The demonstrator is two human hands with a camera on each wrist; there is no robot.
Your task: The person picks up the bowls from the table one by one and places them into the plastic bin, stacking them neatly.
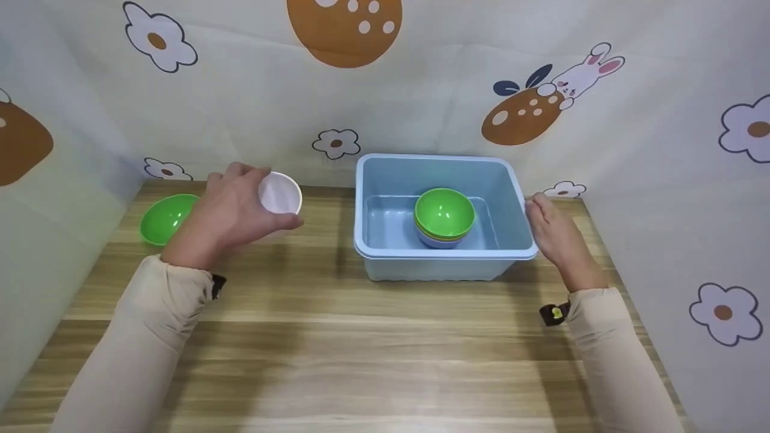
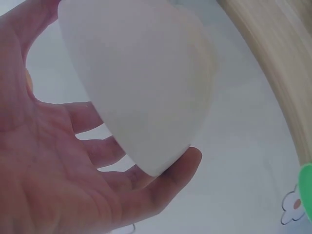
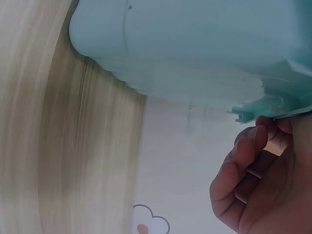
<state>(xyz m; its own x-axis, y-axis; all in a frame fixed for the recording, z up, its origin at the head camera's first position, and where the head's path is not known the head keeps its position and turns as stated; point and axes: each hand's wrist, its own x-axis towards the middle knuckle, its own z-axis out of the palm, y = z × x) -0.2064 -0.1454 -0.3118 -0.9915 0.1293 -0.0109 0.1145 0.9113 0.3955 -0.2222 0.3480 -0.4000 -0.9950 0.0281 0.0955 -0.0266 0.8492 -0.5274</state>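
My left hand (image 1: 237, 207) holds a small white bowl (image 1: 280, 193) by its rim, above the left part of the table. The bowl is tilted; in the left wrist view its smooth outer side (image 2: 141, 78) shows between the thumb and fingers. Behind my left forearm sits a green bowl (image 1: 163, 218), partly hidden. A light blue plastic bin (image 1: 446, 254) contains a stack of bowls with a green bowl (image 1: 445, 211) on top. My right hand (image 1: 554, 233) grips the bin's right rim, its fingers (image 3: 228, 175) curled beneath the edge in the right wrist view.
Everything stands on a wood-grain table (image 1: 373, 349). A pale cloth (image 1: 240, 108) printed with flowers, brown shapes and a rabbit hangs behind the table and along both sides, close behind the bin.
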